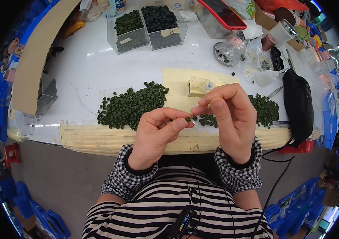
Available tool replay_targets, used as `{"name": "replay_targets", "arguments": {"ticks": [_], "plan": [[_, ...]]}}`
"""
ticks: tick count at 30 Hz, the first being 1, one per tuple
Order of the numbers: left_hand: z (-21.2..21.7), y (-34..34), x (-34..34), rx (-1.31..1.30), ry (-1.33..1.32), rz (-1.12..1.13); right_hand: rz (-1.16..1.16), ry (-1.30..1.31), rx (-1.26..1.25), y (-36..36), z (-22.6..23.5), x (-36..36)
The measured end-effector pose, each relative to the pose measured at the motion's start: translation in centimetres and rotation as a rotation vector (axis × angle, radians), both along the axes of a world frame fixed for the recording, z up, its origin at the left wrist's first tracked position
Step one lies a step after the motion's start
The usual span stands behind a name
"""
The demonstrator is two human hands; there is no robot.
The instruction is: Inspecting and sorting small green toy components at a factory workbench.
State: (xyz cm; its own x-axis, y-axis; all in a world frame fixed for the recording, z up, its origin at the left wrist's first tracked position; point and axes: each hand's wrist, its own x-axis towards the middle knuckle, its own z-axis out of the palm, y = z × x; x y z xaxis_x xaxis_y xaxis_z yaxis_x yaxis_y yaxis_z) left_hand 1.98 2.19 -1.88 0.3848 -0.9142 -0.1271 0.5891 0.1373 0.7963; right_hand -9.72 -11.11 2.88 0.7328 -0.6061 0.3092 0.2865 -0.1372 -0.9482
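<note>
Over the near edge of the table, my left hand (152, 135) pinches a small dark green cup-shaped piece (188, 119) between thumb and forefinger. My right hand (235, 123) is closed in a pinch just beside it, its fingertips nearly meeting the left ones; what they hold is too small to make out. A large heap of the same green pieces (131, 105) lies left of my hands. Another heap (264, 110) is to the right, and a few loose pieces (206, 121) lie below my fingers. Beyond my hands sits a small tape-covered block (196, 87) with a pale ring on it.
Two clear bins (131, 42) of green and darker pieces stand at the back. A cardboard sheet (38, 59) rises at left. A red-cased phone (225, 16), plastic bags (253, 55) and a round dish (224, 53) crowd the far right. A black mesh pouch (298, 107) hangs over the right edge.
</note>
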Motion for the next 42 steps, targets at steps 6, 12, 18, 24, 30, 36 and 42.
{"name": "replay_targets", "arguments": {"ticks": [6,12,18,24,30,36,42], "plan": [[-0.1,-0.1,-0.1,-0.033,-0.004,0.019,-0.421,0.036,-0.414,-2.7,-1.0,0.3],[-0.2,-0.1,-0.2,-0.055,0.017,0.036,-0.586,0.203,-0.889,-4.1,-2.4,1.3],[0.0,0.1,-0.1,-0.041,0.004,0.058,-0.537,0.304,-0.844,-4.2,-2.3,0.1],[0.4,0.6,0.2,-0.032,-0.050,0.106,-0.762,0.527,-0.792,-7.9,-2.0,-5.5],[0.4,0.3,-0.2,-0.022,-0.046,0.093,-0.692,0.689,-0.993,-8.1,-2.8,-6.1],[0.0,0.7,-0.2,-0.042,-0.040,0.128,-0.616,0.810,-1.037,-7.6,-3.5,-5.1],[-0.3,0.9,-0.2,-0.038,-0.019,0.123,-0.614,0.760,-1.028,-7.5,-3.9,-5.1]]}}
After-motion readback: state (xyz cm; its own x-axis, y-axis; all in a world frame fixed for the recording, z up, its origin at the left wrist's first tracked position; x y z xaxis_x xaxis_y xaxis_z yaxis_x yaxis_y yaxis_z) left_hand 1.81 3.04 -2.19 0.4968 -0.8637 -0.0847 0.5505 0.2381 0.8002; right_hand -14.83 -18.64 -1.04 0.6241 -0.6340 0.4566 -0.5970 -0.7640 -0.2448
